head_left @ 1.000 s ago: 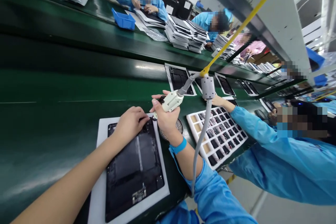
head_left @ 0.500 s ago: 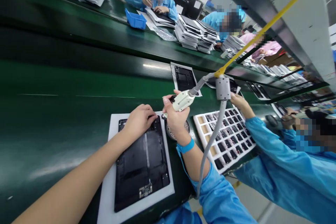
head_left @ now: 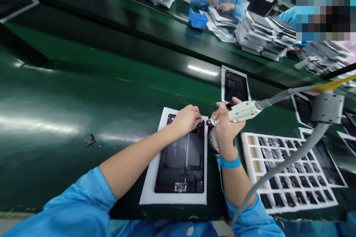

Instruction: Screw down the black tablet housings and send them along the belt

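A black tablet housing (head_left: 175,166) lies on a white sheet (head_left: 148,192) at the middle of the bench. My left hand (head_left: 187,119) rests over its top right corner, fingers curled and pressed together; whatever they pinch is hidden. In my right hand (head_left: 228,129) is a pale electric screwdriver (head_left: 246,111), held tilted, its tip pointing left close to the left fingertips and the housing's corner. Under the right hand sits a round metal container with a perforated top (head_left: 213,140), partly covered. A blue band circles the right wrist.
To the right stands a white compartment tray (head_left: 253,159) of small dark parts. A grey cable (head_left: 289,163) hangs across it. Another housing (head_left: 236,85) lies behind my right hand. One small black part (head_left: 89,140) lies left. Across the bench, a person (head_left: 233,0) works beside a blue bin (head_left: 198,19).
The view has swung left, so the bench things appear further right. The neighbour's arm over the tray is out of view. Both hands stay at the housing's corner, the screwdriver still held.
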`<state>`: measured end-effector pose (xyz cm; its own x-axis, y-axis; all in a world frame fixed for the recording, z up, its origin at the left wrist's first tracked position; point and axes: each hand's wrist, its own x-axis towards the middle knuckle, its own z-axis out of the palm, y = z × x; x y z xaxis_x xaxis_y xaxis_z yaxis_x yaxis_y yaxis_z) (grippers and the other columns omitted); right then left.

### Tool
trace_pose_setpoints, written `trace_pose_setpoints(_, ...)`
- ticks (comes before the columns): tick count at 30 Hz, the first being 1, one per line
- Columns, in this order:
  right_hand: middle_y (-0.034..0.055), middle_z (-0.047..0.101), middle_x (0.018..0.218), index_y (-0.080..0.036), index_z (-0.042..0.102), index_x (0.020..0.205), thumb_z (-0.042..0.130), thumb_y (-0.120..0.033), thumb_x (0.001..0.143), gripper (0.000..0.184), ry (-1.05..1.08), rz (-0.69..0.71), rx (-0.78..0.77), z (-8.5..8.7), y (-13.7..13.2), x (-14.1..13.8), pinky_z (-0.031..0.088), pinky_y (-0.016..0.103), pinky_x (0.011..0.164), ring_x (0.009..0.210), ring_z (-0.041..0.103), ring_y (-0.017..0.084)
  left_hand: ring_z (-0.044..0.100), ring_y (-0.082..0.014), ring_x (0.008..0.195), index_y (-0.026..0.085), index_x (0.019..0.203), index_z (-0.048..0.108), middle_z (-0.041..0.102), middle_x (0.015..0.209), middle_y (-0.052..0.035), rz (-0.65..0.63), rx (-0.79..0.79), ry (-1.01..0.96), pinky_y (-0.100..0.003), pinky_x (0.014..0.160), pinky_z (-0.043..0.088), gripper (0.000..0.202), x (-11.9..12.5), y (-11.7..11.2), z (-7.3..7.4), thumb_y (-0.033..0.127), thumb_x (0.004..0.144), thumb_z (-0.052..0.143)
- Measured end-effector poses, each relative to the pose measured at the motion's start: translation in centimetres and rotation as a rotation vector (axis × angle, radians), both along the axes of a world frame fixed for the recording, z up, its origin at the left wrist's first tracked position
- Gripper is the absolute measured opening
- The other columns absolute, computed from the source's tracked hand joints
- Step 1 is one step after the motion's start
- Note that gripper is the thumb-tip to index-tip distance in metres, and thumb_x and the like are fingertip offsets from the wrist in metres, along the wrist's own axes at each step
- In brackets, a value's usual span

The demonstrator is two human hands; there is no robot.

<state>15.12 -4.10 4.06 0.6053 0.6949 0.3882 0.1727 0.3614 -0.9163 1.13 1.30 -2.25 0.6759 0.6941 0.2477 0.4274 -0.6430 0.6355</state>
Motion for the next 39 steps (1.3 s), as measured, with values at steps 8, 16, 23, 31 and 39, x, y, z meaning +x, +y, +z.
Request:
trace_pose_setpoints(8,-0.0042,0.078,0.087,-0.024,0.062,0.127,0.092,-0.051,0.089,0.056,0.016,0.009,-0.008,-0.2,0.1,-0.6,0.053,0.028,0.051,0.049,0.058,0.009,0.066,-0.0263,0.096,0.017,0.101,0.089,0.077,0.102,-0.0106,0.0,-0.005,0.035,-0.041,0.091,0.052,0.019,0.1,-0.2,0.4,0.023,0.11,0.074)
trace_pose_setpoints(16,-0.0094,0.07,0.077,-0.025,0.062,0.123,0.096,-0.055,0.084,0.06,0.026,0.048,-0.014,-1.1,0.5,-0.7,0.052,0.027,0.051,0.047,0.056,0.007,0.066,-0.0262,0.096,0.017,0.1,0.089,0.078,0.102,-0.0107,0.002,0.006,0.023,-0.042,0.091,0.053,0.02,0.2,0.0,-0.1,0.023,0.11,0.073)
trace_pose_setpoints(23,-0.0079,0.073,0.081,-0.024,0.063,0.121,0.094,-0.05,0.084,0.055,0.066,0.057,-0.026,-0.3,0.0,-0.7,0.059,0.028,0.055,0.05,0.063,0.009,0.067,-0.0261,0.097,0.018,0.097,0.088,0.077,0.098,-0.0094,-0.004,0.016,0.01,-0.04,0.091,0.052,0.017,-0.3,0.2,0.3,0.02,0.108,0.075)
trace_pose_setpoints(31,-0.0061,0.073,0.083,-0.025,0.06,0.127,0.088,-0.04,0.091,0.049,-0.021,-0.119,0.059,0.8,-3.8,2.9,0.058,0.03,0.053,0.048,0.057,0.008,0.066,-0.0263,0.096,0.018,0.091,0.087,0.077,0.097,-0.0087,0.007,0.0,-0.017,-0.041,0.089,0.051,0.018,0.0,0.4,0.1,0.019,0.106,0.078)
trace_pose_setpoints(39,-0.0049,0.074,0.086,-0.023,0.064,0.133,0.092,-0.048,0.087,0.059,0.017,-0.089,-0.042,-0.6,-3.5,2.7,0.053,0.029,0.051,0.05,0.057,0.008,0.067,-0.0259,0.097,0.02,0.093,0.087,0.077,0.097,-0.0085,0.015,-0.01,-0.028,-0.041,0.09,0.051,0.017,-0.1,0.4,0.1,0.019,0.106,0.077)
